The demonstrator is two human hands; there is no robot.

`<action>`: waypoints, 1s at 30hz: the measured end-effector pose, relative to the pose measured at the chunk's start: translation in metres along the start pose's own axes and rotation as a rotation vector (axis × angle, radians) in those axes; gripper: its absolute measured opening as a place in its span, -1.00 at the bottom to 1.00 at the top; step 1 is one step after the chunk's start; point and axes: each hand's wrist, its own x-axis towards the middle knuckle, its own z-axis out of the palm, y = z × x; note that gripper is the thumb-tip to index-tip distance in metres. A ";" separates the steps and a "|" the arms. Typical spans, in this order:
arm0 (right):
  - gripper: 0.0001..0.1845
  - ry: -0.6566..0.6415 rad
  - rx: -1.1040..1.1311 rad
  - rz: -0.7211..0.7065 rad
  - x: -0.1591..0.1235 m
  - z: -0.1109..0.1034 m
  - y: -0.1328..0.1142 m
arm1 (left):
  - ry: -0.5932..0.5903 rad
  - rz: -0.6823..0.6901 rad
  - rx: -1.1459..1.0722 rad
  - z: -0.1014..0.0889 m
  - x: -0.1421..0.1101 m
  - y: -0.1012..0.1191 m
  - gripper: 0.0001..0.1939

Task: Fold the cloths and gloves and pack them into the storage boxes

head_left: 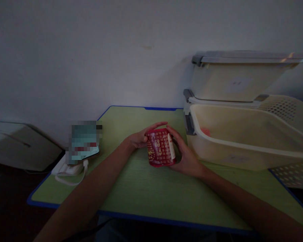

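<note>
Between my two hands is a red package [159,148] with gold and white printed characters and a white patch on its right side. It looks like a wrapped roll, but its exact kind is unclear. My left hand [141,137] grips its upper left, the fingers reaching over behind the top edge. My right hand [185,156] is curved around its right side, thumb low and fingers up near the top right corner. The fingertips of both hands come close together behind the package's top. Its back and underside are hidden.
A green table [131,188] with a blue edge lies beneath. At right stands an open cream bin [227,156] with a reddish thing [205,131] inside; a lidded bin [232,82] is behind it. At left a blurred-out phone-like device [84,143] rests by a white cable [73,183].
</note>
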 end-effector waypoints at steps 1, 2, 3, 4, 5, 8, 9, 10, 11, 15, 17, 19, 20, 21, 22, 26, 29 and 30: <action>0.05 -0.004 -0.003 0.000 0.000 0.000 0.000 | 0.008 0.004 0.009 0.000 0.001 0.000 -0.08; 0.05 -0.007 0.000 0.006 0.000 0.000 -0.001 | 0.016 0.011 0.019 0.000 0.002 -0.001 -0.09; 0.05 -0.008 0.010 0.017 0.000 0.000 -0.001 | 0.024 0.022 0.029 0.001 0.003 -0.002 -0.11; 0.05 -0.006 0.024 0.031 0.000 0.000 -0.001 | 0.032 0.032 0.037 0.001 0.004 -0.002 -0.12; 0.05 -0.005 0.043 0.048 0.000 0.000 -0.001 | 0.039 0.041 0.043 0.001 0.005 -0.003 -0.15; 0.05 0.015 0.099 0.094 0.000 0.001 0.001 | 0.067 0.059 0.047 0.001 0.008 -0.004 -0.23; 0.06 0.024 0.118 0.105 0.000 0.002 0.002 | 0.082 0.059 0.048 0.001 0.009 -0.004 -0.25; 0.06 0.028 0.142 0.116 0.000 0.002 0.003 | 0.100 0.061 0.052 0.001 0.010 -0.005 -0.27; 0.08 0.028 0.173 0.126 0.001 0.003 0.003 | 0.122 0.064 0.059 0.000 0.011 -0.005 -0.27; 0.20 0.008 0.313 0.192 0.003 0.003 0.001 | 0.211 0.071 0.086 -0.001 0.012 -0.005 -0.23; 0.20 0.013 0.361 0.260 0.004 0.003 -0.003 | 0.243 0.068 0.090 0.000 0.013 -0.006 -0.23; 0.19 0.016 0.399 0.332 0.004 0.003 -0.006 | 0.263 0.070 0.097 0.002 0.014 -0.007 -0.23; 0.19 0.019 0.408 0.357 0.004 0.003 -0.007 | 0.269 0.074 0.102 0.003 0.015 -0.008 -0.23; 0.21 0.026 0.410 0.374 0.004 0.004 -0.007 | 0.273 0.079 0.111 0.004 0.016 -0.009 -0.22; 0.22 0.034 0.407 0.387 0.004 0.004 -0.007 | 0.278 0.084 0.122 0.005 0.016 -0.009 -0.22; 0.21 0.054 0.390 0.404 0.004 0.006 -0.006 | 0.311 0.097 0.185 0.005 0.018 -0.012 -0.22; 0.19 0.065 0.362 0.401 0.004 0.005 -0.006 | 0.330 0.117 0.233 0.004 0.020 -0.014 -0.24; 0.18 0.065 0.349 0.397 0.004 0.005 -0.006 | 0.333 0.125 0.247 0.004 0.020 -0.015 -0.24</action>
